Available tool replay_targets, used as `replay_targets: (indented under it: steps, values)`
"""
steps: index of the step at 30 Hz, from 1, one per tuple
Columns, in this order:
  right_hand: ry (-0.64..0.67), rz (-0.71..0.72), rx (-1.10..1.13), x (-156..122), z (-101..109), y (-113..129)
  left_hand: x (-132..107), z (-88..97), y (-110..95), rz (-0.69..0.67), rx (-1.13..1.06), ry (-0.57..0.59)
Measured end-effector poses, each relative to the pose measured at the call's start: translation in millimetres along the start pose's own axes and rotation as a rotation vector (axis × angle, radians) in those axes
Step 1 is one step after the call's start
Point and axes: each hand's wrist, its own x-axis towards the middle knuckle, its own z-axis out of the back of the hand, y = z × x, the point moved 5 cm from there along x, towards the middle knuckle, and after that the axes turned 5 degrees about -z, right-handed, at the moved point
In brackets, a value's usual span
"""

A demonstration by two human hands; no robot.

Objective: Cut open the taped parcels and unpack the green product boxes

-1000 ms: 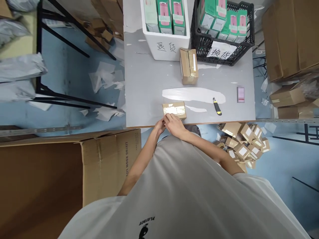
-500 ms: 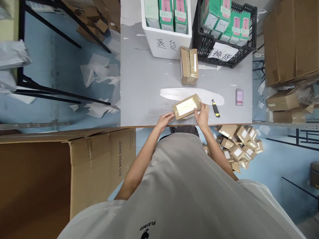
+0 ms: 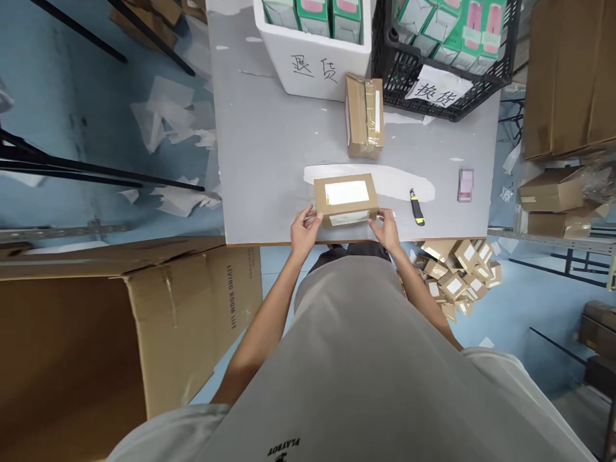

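A small brown cardboard box [image 3: 345,199] with a white label on top rests near the front edge of the grey table [image 3: 269,154]. My left hand [image 3: 304,230] grips its left end with curled fingers. My right hand [image 3: 385,228] holds its right end the same way. The box lies level and square to the table's edge.
A second taped brown box [image 3: 364,123] lies farther back. A yellow-black utility knife [image 3: 416,206] and a phone [image 3: 465,185] lie to the right. A white bin [image 3: 312,61] and a black crate [image 3: 443,70] of green cartons stand at the back. A large open carton [image 3: 120,333] is left; small boxes [image 3: 457,276] litter the floor.
The box was turned from its taped side to label up, swung through a tilt, and now sits level. My right hand moved from the box's near side to its right end.
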Motion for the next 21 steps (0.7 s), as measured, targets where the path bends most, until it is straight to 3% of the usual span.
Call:
replay_targets:
  steps: [4,7,9,12,16,19,21]
  values:
    - [0.205,-0.154,-0.047,-13.5,-24.3,-22.3,-19.5,6.8,21.1,0.15,0.035,-0.031]
    - [0.283,-0.191,-0.054,-11.1,-22.2,-31.3,-21.0,8.9,28.8,0.22,0.082,-0.07]
    - [0.241,-0.215,-0.037,7.0,-10.2,-31.6,-8.8,10.5,21.7,0.182,0.134,-0.121]
    - [0.095,-0.24,0.064,60.6,11.9,-21.2,30.3,2.6,-10.0,-0.001,0.214,-0.162]
    - [-0.064,-0.221,0.255,155.6,26.5,9.3,104.4,-45.9,-65.4,-0.182,0.183,-0.032]
    - [-0.107,-0.217,0.317,212.2,23.5,33.5,154.1,-98.8,-94.5,-0.16,0.153,0.096]
    - [-0.106,-0.202,0.302,231.3,16.2,47.1,175.8,-129.0,-101.9,-0.086,0.155,0.147]
